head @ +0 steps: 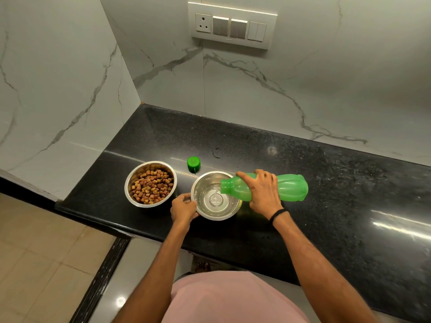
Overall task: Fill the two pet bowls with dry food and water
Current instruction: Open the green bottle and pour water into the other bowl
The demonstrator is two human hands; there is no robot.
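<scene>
Right now the right hand (262,194) is wrapped tight around the middle of a green bottle (289,187), fingers over the top, thumb below. The bottle lies nearly level above the black counter (326,183), its open mouth over the right rim of the water bowl (203,213), and a thin stream of water (216,194) runs from the mouth into the shallow pool at the bowl's bottom. The left hand (183,209) clasps the near-left rim of that steel bowl, thumb on the edge and fingers curled against the outer wall. Just to the left, apart from it, stands the food bowl (130,183), holding a layer of brown dry food (152,186). The green cap (193,164) sits on the counter beyond the two bowls, between them and touching neither. A dark band (278,214) circles the right wrist.
</scene>
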